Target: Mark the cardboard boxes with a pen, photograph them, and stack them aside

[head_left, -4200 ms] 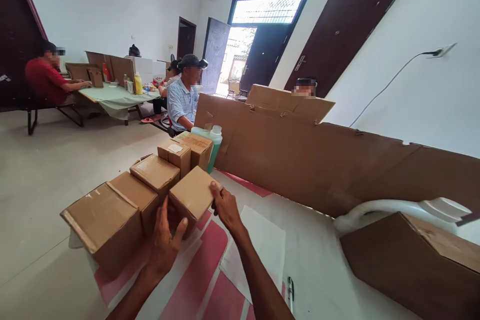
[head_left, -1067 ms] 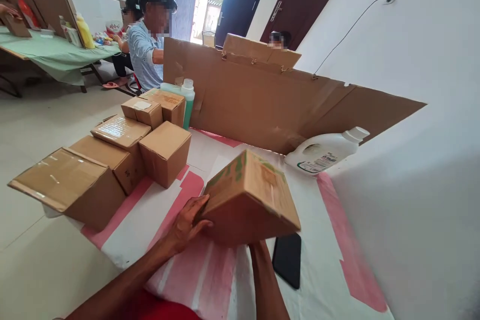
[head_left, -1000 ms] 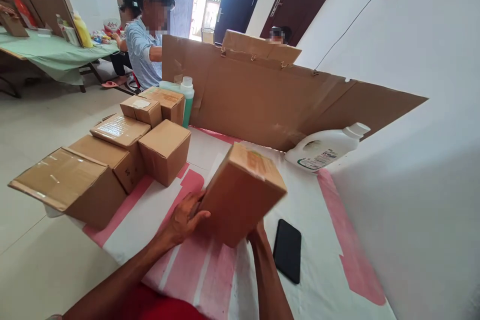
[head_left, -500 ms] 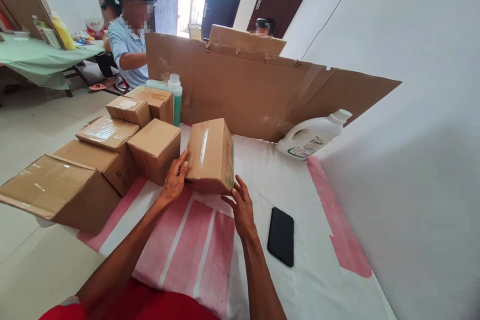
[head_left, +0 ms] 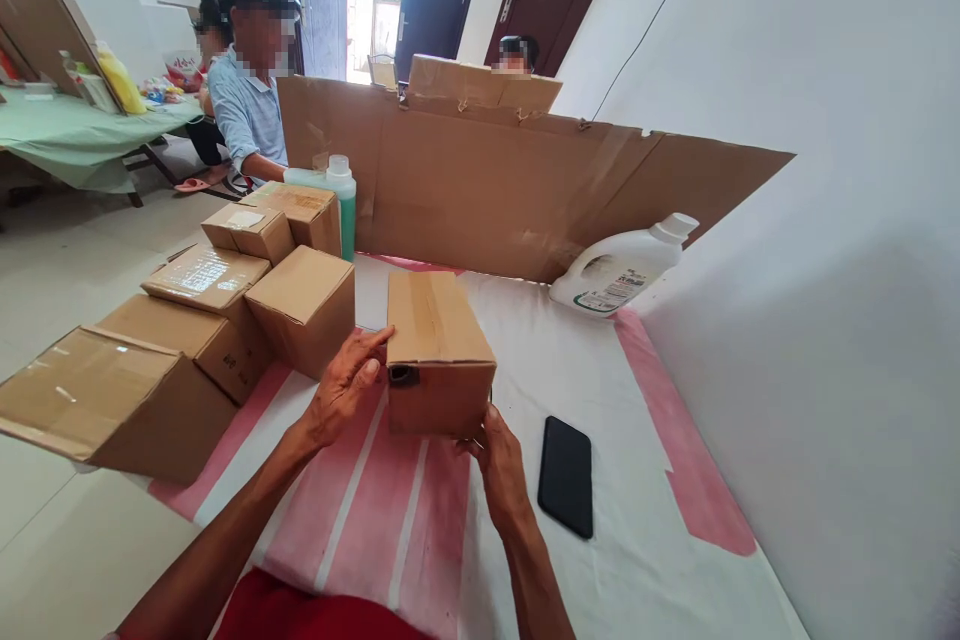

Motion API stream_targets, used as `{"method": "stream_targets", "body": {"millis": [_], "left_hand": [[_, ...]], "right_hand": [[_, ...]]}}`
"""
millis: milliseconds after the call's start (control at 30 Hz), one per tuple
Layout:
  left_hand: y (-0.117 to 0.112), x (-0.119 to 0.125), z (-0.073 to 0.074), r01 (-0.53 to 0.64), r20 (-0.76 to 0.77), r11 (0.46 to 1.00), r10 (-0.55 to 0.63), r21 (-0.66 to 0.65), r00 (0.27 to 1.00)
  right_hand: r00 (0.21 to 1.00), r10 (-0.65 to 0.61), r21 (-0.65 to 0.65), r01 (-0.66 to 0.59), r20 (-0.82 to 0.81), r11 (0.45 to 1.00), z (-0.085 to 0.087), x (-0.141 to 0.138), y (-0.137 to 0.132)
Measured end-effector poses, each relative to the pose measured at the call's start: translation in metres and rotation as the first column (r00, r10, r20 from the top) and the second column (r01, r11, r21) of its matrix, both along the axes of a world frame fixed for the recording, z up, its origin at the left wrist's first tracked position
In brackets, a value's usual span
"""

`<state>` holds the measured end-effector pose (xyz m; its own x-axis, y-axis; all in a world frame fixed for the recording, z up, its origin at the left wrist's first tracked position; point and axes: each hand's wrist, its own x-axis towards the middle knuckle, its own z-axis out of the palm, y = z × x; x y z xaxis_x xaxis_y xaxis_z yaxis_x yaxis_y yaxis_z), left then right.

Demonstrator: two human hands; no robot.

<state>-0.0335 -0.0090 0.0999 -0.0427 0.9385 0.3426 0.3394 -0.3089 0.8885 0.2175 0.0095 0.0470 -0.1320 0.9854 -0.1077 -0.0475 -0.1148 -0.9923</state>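
Observation:
A taped cardboard box (head_left: 442,320) is in front of me, its top facing up and a dark hole near the upper left corner of its near side. My left hand (head_left: 343,390) is at the box's left side, fingers stretched out and the index fingertip touching it. At the lower right corner, my right hand (head_left: 501,468) grips the box, with some fingers hidden beneath. Whether the base rests on the cloth I cannot tell. A black phone (head_left: 565,476) lies face-up or face-down, unclear which, to the right of my right hand.
Several closed cardboard boxes (head_left: 300,285) are grouped on the left, with a green-liquid bottle (head_left: 346,210) behind them. A white detergent jug (head_left: 626,265) leans by the cardboard partition (head_left: 480,190). A wall (head_left: 825,300) bounds the right. Other people sit beyond.
The box has turned and come lower and nearer, so its taped top now faces up. My left fingers have straightened against its side; my right hand has moved down with its lower corner.

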Motion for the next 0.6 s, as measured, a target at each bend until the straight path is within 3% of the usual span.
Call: {"method": "stream_targets", "body": {"millis": [133, 267, 467, 600], "left_hand": [[-0.005, 0.007, 0.029, -0.008, -0.084, 0.996, 0.015, 0.084, 0.996], [0.001, 0.018, 0.043, -0.042, -0.037, 0.995, 0.045, 0.092, 0.998], [-0.009, 0.025, 0.064, -0.019, 0.092, 0.989, 0.032, -0.145, 0.995], [-0.018, 0.015, 0.073, -0.006, 0.086, 0.971, 0.027, -0.237, 0.996]], "right_hand": [[1.0, 0.009, -0.061, -0.009, 0.012, 0.998, 0.038, 0.012, -0.023], [0.985, -0.03, 0.0, 0.031, 0.17, 1.0, 0.063, 0.012, -0.034], [0.97, 0.063, 0.026, -0.071, 0.237, 0.997, 0.075, 0.002, -0.053], [0.979, 0.182, -0.049, -0.178, 0.092, 0.983, 0.07, -0.001, -0.061]]}}
